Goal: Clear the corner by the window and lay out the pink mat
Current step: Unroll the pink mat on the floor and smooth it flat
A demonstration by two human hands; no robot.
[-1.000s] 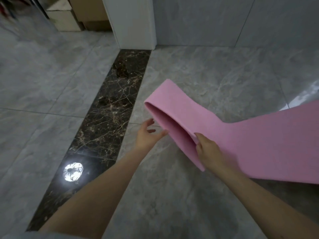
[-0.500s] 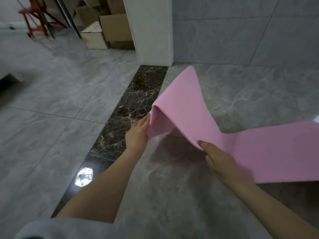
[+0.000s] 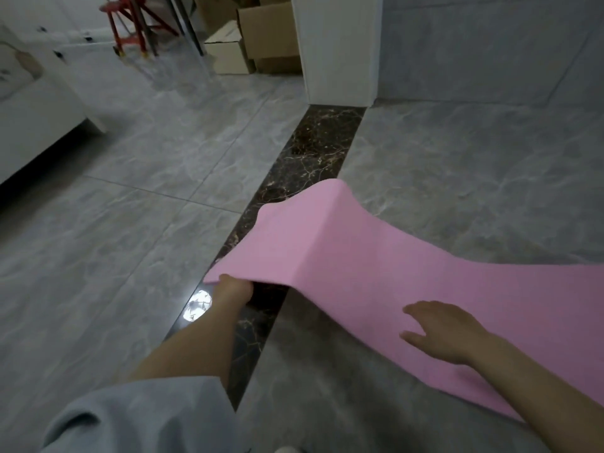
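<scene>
The pink mat (image 3: pixel 376 259) ran off the right edge, its far end unseen. The left hand (image 3: pixel 232 291) had its fingers tucked under the mat's raised end, hidden from view. The right hand (image 3: pixel 441 331) was blurred; it perhaps touched the mat. The red stool (image 3: pixel 130 26) and cardboard boxes (image 3: pixel 258 37) were cut by the top edge.

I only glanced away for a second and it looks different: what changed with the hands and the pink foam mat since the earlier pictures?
The left hand, open beside the curl a second ago, now grips the free end of the pink foam mat and has drawn it out leftward over the dark marble floor strip; the curl has opened. The right hand has let go of the edge and lies flat on top. The mat's far stretch stays on the grey floor.
</scene>
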